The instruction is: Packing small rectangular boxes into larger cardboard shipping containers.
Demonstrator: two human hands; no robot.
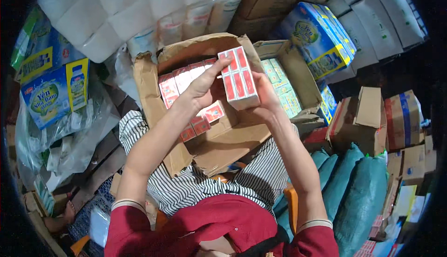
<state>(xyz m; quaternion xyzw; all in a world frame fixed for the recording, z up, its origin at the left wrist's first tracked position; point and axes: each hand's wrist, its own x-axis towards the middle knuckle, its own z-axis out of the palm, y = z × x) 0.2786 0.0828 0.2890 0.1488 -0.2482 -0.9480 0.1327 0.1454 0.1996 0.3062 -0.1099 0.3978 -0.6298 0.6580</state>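
Between my two hands I hold a shrink-wrapped pack of small red and white boxes (239, 77), raised over an open cardboard carton (219, 157). My left hand (205, 87) grips its left side, the thumb lying on the top face. Around the right side curls my right hand (266, 96), its fingers partly hidden behind the pack. Inside the carton, more red and white packs (170, 89) stand in a row along the left and far side. Some smaller red boxes (200, 125) lie nearer to me, below my left wrist. Bare cardboard shows at the carton's near right.
Right of the carton, a second open carton (302, 80) holds green and yellow packs (281, 87). Blue drink cases (316, 40) stand at far right and left. White wrapped packages (125, 5) are stacked behind. Green sacks (361, 201) lie near my right side, with brown boxes (358, 122) beyond.
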